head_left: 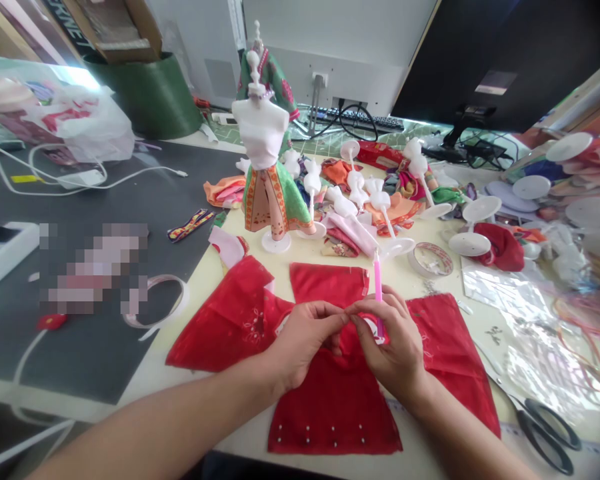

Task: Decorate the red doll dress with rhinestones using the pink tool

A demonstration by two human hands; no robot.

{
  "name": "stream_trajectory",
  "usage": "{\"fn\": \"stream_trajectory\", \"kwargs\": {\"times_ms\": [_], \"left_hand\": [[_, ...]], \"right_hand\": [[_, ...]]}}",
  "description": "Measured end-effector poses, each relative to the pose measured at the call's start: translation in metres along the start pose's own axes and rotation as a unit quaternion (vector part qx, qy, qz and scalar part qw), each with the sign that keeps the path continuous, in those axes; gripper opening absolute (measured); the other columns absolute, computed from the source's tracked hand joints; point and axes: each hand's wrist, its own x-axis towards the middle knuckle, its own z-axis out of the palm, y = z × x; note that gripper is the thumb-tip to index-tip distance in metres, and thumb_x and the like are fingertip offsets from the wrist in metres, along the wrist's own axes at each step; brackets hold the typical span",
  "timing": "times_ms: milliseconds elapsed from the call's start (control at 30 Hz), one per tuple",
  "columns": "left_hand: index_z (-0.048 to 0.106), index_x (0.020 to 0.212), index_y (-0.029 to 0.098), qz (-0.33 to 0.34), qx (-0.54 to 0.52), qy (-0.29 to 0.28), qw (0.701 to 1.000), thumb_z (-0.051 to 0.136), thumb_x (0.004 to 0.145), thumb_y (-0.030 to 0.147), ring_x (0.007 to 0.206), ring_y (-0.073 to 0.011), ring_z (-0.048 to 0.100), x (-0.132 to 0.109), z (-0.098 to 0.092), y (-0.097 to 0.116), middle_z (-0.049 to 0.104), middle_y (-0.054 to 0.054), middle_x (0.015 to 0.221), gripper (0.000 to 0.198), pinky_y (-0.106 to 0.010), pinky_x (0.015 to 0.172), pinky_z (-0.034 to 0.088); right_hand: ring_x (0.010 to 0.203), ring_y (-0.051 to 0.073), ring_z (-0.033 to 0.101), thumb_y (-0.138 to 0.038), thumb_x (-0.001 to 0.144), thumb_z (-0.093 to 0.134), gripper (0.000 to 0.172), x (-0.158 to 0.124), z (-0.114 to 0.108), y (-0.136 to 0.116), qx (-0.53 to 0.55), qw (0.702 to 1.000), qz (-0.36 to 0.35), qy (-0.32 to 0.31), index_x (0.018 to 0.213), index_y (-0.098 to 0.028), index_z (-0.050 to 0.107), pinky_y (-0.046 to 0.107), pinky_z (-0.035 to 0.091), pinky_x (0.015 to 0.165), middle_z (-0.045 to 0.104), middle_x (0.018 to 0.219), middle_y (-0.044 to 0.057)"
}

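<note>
A small red garment [335,393] lies spread on the pale work surface, its wide sleeves out to both sides and a row of several small white beads near the lower hem. Around its neck area, my left hand [310,340] pinches the red cloth between thumb and fingertips. My right hand [393,340] pinches the same spot, fingertips meeting the left ones. A slim pink pen-like tool [378,280] with a pale tip stands up between the right fingers. A round white patch shows under that hand. The exact bit of cloth being pinched is hidden.
Behind the garment stands a white miniature dress form [260,130] in a green and orange skirt. More small forms [377,193] and cloth scraps lie beyond. Tape rolls [433,259] sit right and left. Black-handled scissors [545,427] rest at front right, near clear plastic bags [505,287].
</note>
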Motion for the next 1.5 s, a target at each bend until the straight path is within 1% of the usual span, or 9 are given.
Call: {"fn": "stream_trajectory", "kwargs": {"times_ms": [200, 333, 433, 633, 733, 1000, 1167, 1267, 1500], "left_hand": [[0.064, 0.068, 0.012, -0.002, -0.011, -0.016, 1.0, 0.073, 0.068, 0.032, 0.048, -0.006, 0.044, 0.0007, -0.0012, -0.0014, 0.049, 0.003, 0.052, 0.022, -0.019, 0.048, 0.039], [0.065, 0.071, 0.011, -0.001, -0.015, -0.015, 1.0, 0.073, 0.069, 0.031, 0.048, -0.0057, 0.043, 0.0019, -0.002, -0.0019, 0.049, 0.003, 0.053, 0.022, -0.019, 0.048, 0.039], [0.065, 0.071, 0.012, -0.012, -0.022, -0.009, 1.0, 0.074, 0.067, 0.031, 0.048, -0.006, 0.044, 0.0025, -0.0022, -0.0014, 0.049, 0.003, 0.052, 0.022, -0.019, 0.047, 0.039], [0.063, 0.067, 0.013, -0.033, -0.041, -0.009, 0.999, 0.074, 0.065, 0.028, 0.047, -0.0064, 0.043, 0.0037, -0.0008, -0.0004, 0.048, 0.004, 0.05, 0.019, -0.02, 0.047, 0.04], [0.063, 0.068, 0.012, -0.034, -0.047, -0.016, 0.998, 0.073, 0.067, 0.027, 0.048, -0.0065, 0.043, 0.0041, -0.0014, -0.0007, 0.048, 0.004, 0.05, 0.018, -0.02, 0.047, 0.041], [0.066, 0.074, 0.01, -0.028, -0.056, -0.016, 0.998, 0.073, 0.069, 0.025, 0.049, -0.0058, 0.044, 0.0035, -0.0035, -0.0017, 0.049, 0.003, 0.052, 0.017, -0.018, 0.047, 0.04], [0.066, 0.079, 0.01, -0.037, -0.071, -0.02, 0.997, 0.073, 0.07, 0.027, 0.049, -0.0058, 0.046, 0.005, -0.004, -0.0004, 0.052, 0.002, 0.054, 0.02, -0.018, 0.048, 0.041], [0.066, 0.081, 0.01, -0.037, -0.082, -0.021, 0.996, 0.072, 0.07, 0.025, 0.049, -0.006, 0.046, 0.0063, -0.0045, -0.0008, 0.052, 0.002, 0.053, 0.019, -0.017, 0.047, 0.042], [0.063, 0.077, 0.011, -0.037, -0.089, -0.03, 0.995, 0.069, 0.071, 0.021, 0.048, -0.0065, 0.047, 0.0076, -0.0051, -0.0021, 0.051, 0.003, 0.053, 0.013, -0.018, 0.046, 0.042]], "right_hand": [[0.077, 0.017, 0.06, -0.002, 0.075, 0.055, 0.036, -0.0012, -0.0008, 0.0027, -0.047, 0.998, -0.043, -0.005, 0.104, -0.023, 0.053, 0.047, 0.045, 0.091, 0.066, 0.081, 0.001], [0.077, 0.017, 0.061, -0.003, 0.076, 0.054, 0.036, -0.0018, -0.0015, 0.0027, -0.055, 0.997, -0.048, -0.007, 0.105, -0.024, 0.054, 0.047, 0.045, 0.092, 0.067, 0.083, 0.001], [0.075, 0.017, 0.061, -0.004, 0.076, 0.054, 0.034, -0.0017, -0.0015, 0.0013, -0.034, 0.999, -0.03, -0.008, 0.104, -0.023, 0.054, 0.047, 0.046, 0.09, 0.067, 0.082, 0.001], [0.074, 0.018, 0.061, -0.006, 0.078, 0.055, 0.028, -0.004, -0.0003, 0.0004, 0.026, 0.998, 0.051, 0.007, 0.1, -0.023, 0.054, 0.043, 0.048, 0.082, 0.066, 0.083, 0.002], [0.074, 0.017, 0.061, -0.006, 0.078, 0.057, 0.028, -0.0051, 0.0001, 0.0012, 0.028, 0.998, 0.059, 0.007, 0.099, -0.023, 0.055, 0.043, 0.048, 0.084, 0.065, 0.083, 0.002], [0.072, 0.017, 0.059, -0.002, 0.077, 0.054, 0.035, -0.002, -0.0026, 0.0013, 0.003, 1.0, 0.002, 0.0, 0.105, -0.023, 0.054, 0.045, 0.047, 0.084, 0.067, 0.083, 0.001], [0.081, 0.018, 0.061, 0.001, 0.075, 0.055, 0.045, 0.0, -0.0053, 0.0007, -0.037, 0.997, -0.06, -0.02, 0.114, -0.022, 0.052, 0.047, 0.045, 0.089, 0.068, 0.09, 0.003], [0.08, 0.018, 0.061, -0.001, 0.076, 0.055, 0.042, 0.0005, -0.006, -0.001, -0.017, 0.999, -0.046, -0.016, 0.113, -0.021, 0.053, 0.047, 0.045, 0.09, 0.068, 0.089, 0.002], [0.08, 0.018, 0.062, -0.002, 0.077, 0.054, 0.035, -0.0023, -0.0067, -0.0035, 0.049, 0.998, 0.025, -0.004, 0.106, -0.02, 0.057, 0.046, 0.045, 0.091, 0.068, 0.09, 0.003]]}}
